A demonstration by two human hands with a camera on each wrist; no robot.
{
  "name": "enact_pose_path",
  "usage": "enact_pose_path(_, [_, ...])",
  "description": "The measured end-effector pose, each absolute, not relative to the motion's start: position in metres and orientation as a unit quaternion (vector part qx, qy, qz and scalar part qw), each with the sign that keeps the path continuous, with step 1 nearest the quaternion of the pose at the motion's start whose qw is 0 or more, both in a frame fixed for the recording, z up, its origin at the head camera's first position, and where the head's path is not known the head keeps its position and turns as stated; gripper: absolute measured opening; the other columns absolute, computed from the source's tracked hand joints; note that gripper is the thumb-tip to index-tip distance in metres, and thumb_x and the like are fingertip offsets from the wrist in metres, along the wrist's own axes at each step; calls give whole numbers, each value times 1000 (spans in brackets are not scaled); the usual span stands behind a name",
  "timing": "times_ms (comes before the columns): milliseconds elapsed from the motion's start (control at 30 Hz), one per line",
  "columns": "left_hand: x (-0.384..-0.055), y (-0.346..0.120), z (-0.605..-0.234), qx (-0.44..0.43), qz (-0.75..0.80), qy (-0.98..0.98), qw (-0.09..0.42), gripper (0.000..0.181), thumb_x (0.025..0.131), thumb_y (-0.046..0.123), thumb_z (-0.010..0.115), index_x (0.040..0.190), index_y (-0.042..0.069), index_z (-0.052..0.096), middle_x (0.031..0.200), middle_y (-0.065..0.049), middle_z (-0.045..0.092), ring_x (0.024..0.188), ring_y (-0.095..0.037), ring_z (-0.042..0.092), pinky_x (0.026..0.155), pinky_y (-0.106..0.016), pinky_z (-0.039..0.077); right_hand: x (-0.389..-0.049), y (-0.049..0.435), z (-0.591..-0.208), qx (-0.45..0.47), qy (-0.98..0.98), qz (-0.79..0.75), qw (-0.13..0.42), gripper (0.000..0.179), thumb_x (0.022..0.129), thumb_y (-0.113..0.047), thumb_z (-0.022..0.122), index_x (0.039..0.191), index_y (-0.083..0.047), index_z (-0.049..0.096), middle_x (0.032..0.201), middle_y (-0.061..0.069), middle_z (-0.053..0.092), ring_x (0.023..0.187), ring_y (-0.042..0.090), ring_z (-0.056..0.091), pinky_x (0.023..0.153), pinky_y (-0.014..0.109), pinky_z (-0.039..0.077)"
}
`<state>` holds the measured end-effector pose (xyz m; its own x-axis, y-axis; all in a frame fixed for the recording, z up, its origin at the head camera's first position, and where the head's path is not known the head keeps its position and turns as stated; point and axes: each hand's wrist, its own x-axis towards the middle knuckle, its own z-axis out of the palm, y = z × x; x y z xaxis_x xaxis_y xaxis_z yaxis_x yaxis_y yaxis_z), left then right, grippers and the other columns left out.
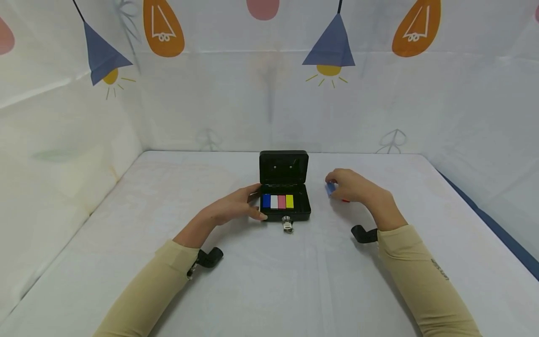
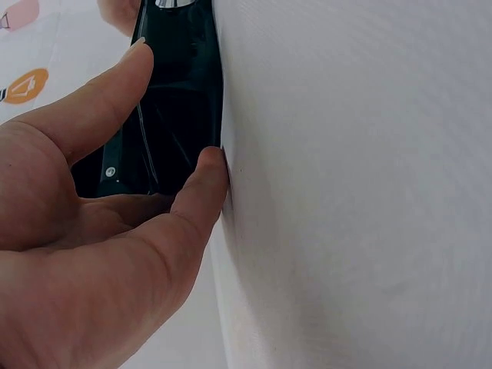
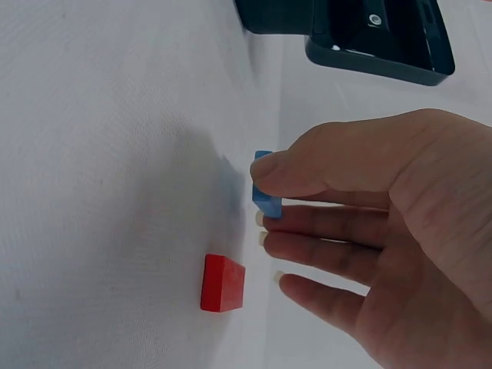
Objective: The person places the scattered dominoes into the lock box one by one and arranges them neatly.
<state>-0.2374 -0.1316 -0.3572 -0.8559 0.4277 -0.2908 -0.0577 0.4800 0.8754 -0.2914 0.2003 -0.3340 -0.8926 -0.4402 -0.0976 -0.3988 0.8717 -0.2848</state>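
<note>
A black cash box (image 1: pixel 304 216) stands on the table with its lid (image 1: pixel 283 167) raised. Inside it a blue block (image 1: pixel 266 201), a white block (image 1: pixel 274 201), a pink block (image 1: pixel 281 201) and a yellow block (image 1: pixel 289 201) lie side by side, towards the left. My left hand (image 1: pixel 229 206) holds the box's left side, thumb at the front corner and fingers farther back. To the right of the box, my right hand (image 1: pixel 358 187) pinches a light blue block (image 3: pixel 267 203) between thumb and fingers, just above the table. Below those fingers a red block (image 3: pixel 222 283) rests on the cloth.
A lock with keys (image 1: pixel 287 224) sticks out at the box's front. White cloth covers the table (image 1: pixel 269 281). Behind it hangs a white curtain (image 1: pixel 236 103) printed with lamps and bulbs. Each wrist carries a small black camera (image 1: pixel 210 257).
</note>
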Motion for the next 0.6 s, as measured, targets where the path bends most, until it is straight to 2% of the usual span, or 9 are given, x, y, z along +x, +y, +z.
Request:
enact_pose_path(100, [-237, -132, -357, 112, 500, 823, 245, 106, 81, 15, 81, 161, 13, 11, 168, -6, 16, 156, -25, 13, 124, -49, 21, -291, 198, -333, -218, 965, -126, 77, 42, 85, -4, 60, 127, 4, 63, 121, 19, 64, 107, 31, 58, 95, 48, 50])
enact_pose_path(200, [-237, -132, -358, 110, 500, 823, 246, 106, 81, 15, 81, 161, 13, 11, 168, -6, 16, 156, -25, 13, 124, -49, 21, -291, 197, -333, -224, 964, -123, 74, 41, 86, -5, 61, 127, 4, 63, 115, 16, 63, 98, 27, 57, 83, 39, 52])
enact_pose_path(333, [-237, -131, -358, 109, 499, 824, 245, 106, 81, 16, 81, 161, 13, 11, 168, -6, 17, 156, -25, 14, 124, -49, 22, -291, 195, -332, -232, 962, -124, 71, 41, 87, -6, 63, 127, 4, 63, 110, 14, 61, 89, 23, 56, 69, 30, 49])
enact_pose_path(467, [-237, -131, -357, 108, 498, 825, 244, 105, 81, 15, 81, 161, 13, 11, 168, -6, 17, 156, -25, 14, 124, -49, 21, -289, 193, -328, -236, 961, -126, 71, 42, 87, -7, 65, 127, 5, 63, 111, 15, 60, 82, 21, 56, 66, 29, 48])
enact_pose_path(600, [-236, -131, -356, 108, 498, 825, 243, 105, 82, 15, 80, 161, 14, 12, 168, -5, 16, 156, -25, 14, 124, -48, 21, -287, 189, -325, -227, 961, -134, 83, 43, 88, -7, 64, 129, 5, 62, 115, 16, 59, 66, 17, 56, 59, 28, 49])
